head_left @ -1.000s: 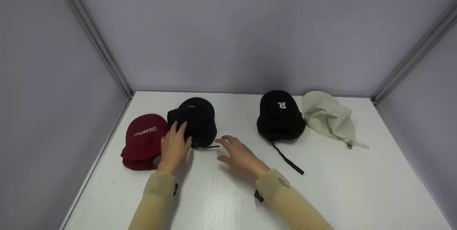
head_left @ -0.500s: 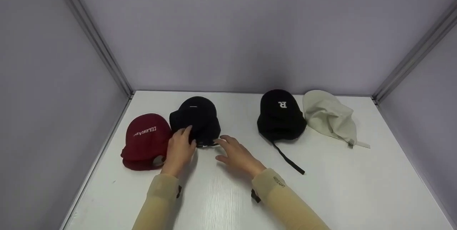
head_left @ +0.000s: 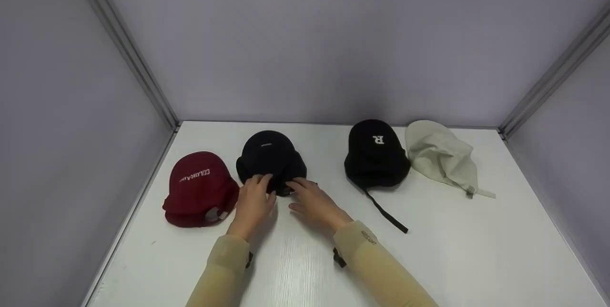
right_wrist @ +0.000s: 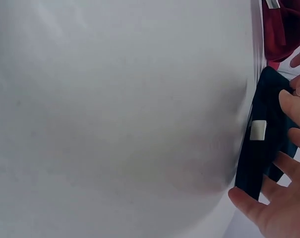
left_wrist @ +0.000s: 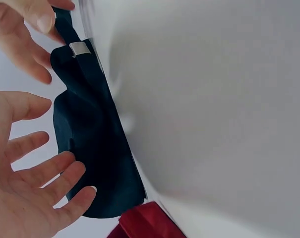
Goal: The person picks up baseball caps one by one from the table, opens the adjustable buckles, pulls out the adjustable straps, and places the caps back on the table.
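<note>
A dark baseball cap (head_left: 269, 154) with a small light mark on its crown lies left of the table's middle, its strap side toward me. My left hand (head_left: 254, 204) is at its near left side, fingers spread and fingertips against the fabric. On the near right side, my right hand (head_left: 314, 202) touches the cap with loosely extended fingers. In the left wrist view the dark cap (left_wrist: 90, 124) shows a pale strap buckle (left_wrist: 80, 48). From the right wrist, thumb and fingers lie spread along the cap's strap edge (right_wrist: 256, 153). Neither hand curls round it.
Left of the dark cap stands a red cap (head_left: 198, 190) with white lettering, close beside it. To the right lie a black cap (head_left: 374, 159) with a white R and a long loose strap (head_left: 386, 211), then a cream cap (head_left: 441, 154). Grey walls (head_left: 305, 45) enclose the white table (head_left: 295, 269).
The dark cap has shifted right and turned, away from the red cap. My left hand has moved right with it; my right hand has moved slightly and now meets the cap's near right edge.
</note>
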The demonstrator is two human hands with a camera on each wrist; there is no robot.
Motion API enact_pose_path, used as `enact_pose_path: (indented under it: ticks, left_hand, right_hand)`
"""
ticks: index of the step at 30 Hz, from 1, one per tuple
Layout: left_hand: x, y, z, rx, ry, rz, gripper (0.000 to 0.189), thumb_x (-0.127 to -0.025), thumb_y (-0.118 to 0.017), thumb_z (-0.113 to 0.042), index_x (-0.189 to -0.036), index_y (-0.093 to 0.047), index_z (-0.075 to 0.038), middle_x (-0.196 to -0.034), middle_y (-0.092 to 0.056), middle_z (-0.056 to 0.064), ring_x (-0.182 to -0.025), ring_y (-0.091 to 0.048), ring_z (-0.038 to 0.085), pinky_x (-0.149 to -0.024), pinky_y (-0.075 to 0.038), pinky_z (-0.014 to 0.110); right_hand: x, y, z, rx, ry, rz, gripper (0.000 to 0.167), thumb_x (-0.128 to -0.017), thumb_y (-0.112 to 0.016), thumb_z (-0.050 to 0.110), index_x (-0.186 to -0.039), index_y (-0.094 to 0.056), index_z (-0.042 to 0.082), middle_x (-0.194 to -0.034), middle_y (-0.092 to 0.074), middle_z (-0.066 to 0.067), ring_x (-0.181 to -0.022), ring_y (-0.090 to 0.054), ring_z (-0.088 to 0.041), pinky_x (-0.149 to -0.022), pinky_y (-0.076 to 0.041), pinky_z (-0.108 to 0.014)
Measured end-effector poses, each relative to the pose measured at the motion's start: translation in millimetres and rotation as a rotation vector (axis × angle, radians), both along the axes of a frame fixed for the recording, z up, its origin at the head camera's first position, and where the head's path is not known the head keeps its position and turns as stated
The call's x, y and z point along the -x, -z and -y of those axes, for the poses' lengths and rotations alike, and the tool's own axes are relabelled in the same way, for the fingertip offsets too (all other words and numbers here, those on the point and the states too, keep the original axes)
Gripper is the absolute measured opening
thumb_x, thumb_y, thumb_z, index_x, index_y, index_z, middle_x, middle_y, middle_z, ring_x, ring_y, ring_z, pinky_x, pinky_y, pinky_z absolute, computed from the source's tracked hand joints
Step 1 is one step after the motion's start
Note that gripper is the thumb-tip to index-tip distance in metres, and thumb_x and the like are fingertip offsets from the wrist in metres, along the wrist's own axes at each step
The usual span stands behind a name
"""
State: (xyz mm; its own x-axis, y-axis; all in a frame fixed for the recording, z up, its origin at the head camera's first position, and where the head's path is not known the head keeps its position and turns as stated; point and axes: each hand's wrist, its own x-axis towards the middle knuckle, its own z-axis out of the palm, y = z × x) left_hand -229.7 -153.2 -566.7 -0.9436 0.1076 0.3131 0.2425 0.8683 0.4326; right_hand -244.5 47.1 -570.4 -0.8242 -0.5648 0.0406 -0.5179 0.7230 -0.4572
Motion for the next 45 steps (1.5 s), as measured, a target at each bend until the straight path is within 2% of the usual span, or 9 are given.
enact_pose_path:
  ticks: [4, 12, 19, 23, 28, 35, 39, 45]
  left_hand:
    - [-2.1, 0.6, -4.4, 0.008, 0.015, -0.012, 0.041, -0.087, -0.073, -0.014, -0.125, -0.062, -0.002, -0.118, -0.059, 0.020, -0.109, -0.056, 0.038, -0.091, -0.044, 0.053]
    - [-6.4, 0.8, -10.1, 0.001, 0.040, -0.031, 0.034, -0.088, -0.072, -0.013, -0.119, -0.065, -0.002, -0.114, -0.061, 0.016, -0.104, -0.057, 0.034, -0.088, -0.046, 0.050]
    - [-8.4, 3.2, -14.2, 0.001, 0.049, -0.047, 0.030, -0.087, -0.072, -0.013, -0.115, -0.067, -0.004, -0.112, -0.062, 0.014, -0.103, -0.058, 0.033, -0.087, -0.046, 0.049]
    - [-10.2, 3.6, -15.9, -0.013, 0.057, -0.048, 0.030, -0.088, -0.071, -0.013, -0.116, -0.066, -0.004, -0.112, -0.062, 0.013, -0.104, -0.058, 0.032, -0.088, -0.046, 0.049]
    - [-11.2, 2.5, -17.4, 0.006, 0.062, -0.051, 0.031, -0.087, -0.072, -0.013, -0.116, -0.066, -0.004, -0.112, -0.063, 0.013, -0.105, -0.059, 0.032, -0.088, -0.045, 0.048]
    - [-12.5, 1.2, -20.4, 0.050, 0.085, -0.097, 0.033, -0.084, -0.073, -0.011, -0.115, -0.066, -0.003, -0.111, -0.062, 0.014, -0.104, -0.059, 0.033, -0.087, -0.046, 0.048]
    - [-13.9, 2.4, -21.5, 0.079, 0.095, -0.148, 0.033, -0.085, -0.074, -0.011, -0.115, -0.065, -0.003, -0.109, -0.061, 0.012, -0.102, -0.058, 0.031, -0.087, -0.046, 0.047]
    - [-16.0, 1.5, -23.4, 0.114, 0.113, -0.277, 0.027, -0.087, -0.075, -0.014, -0.111, -0.067, -0.004, -0.105, -0.059, 0.010, -0.098, -0.056, 0.029, -0.083, -0.046, 0.045]
  right_hand:
    - [2.3, 0.9, -2, -0.003, 0.012, -0.026, 0.054, -0.097, -0.064, 0.029, -0.144, -0.047, 0.011, -0.144, -0.045, -0.009, -0.132, -0.042, -0.028, -0.107, -0.037, -0.041]
    - [2.1, 2.4, -6, 0.000, 0.069, -0.068, 0.033, -0.095, -0.068, 0.021, -0.126, -0.064, 0.011, -0.120, -0.058, -0.002, -0.109, -0.057, -0.023, -0.093, -0.047, -0.039]
    - [0.9, 5.9, -6, -0.067, 0.125, -0.229, 0.017, -0.090, -0.072, 0.019, -0.106, -0.072, 0.013, -0.101, -0.062, 0.000, -0.088, -0.064, -0.021, -0.075, -0.051, -0.040]
    - [1.4, 6.0, -6, -0.067, 0.127, -0.273, 0.008, -0.088, -0.073, 0.015, -0.095, -0.076, 0.013, -0.092, -0.063, 0.001, -0.079, -0.064, -0.018, -0.068, -0.051, -0.035]
    - [1.7, 5.1, -11, -0.029, 0.137, -0.258, 0.010, -0.089, -0.069, 0.010, -0.089, -0.078, 0.015, -0.086, -0.063, 0.004, -0.076, -0.063, -0.014, -0.067, -0.052, -0.031]
    - [-1.4, 0.6, -22, 0.027, 0.173, -0.169, 0.017, -0.091, -0.061, 0.011, -0.089, -0.077, 0.016, -0.086, -0.061, 0.008, -0.078, -0.061, -0.013, -0.070, -0.051, -0.031]
    - [-5.2, -4.8, -29, 0.051, 0.169, -0.163, 0.014, -0.090, -0.063, 0.011, -0.087, -0.075, 0.017, -0.085, -0.060, 0.008, -0.078, -0.060, -0.012, -0.070, -0.051, -0.032]
    - [-12.9, -16.1, -40, 0.062, 0.147, -0.196, 0.007, -0.089, -0.068, 0.014, -0.085, -0.072, 0.018, -0.084, -0.061, 0.008, -0.076, -0.060, -0.012, -0.066, -0.050, -0.034]
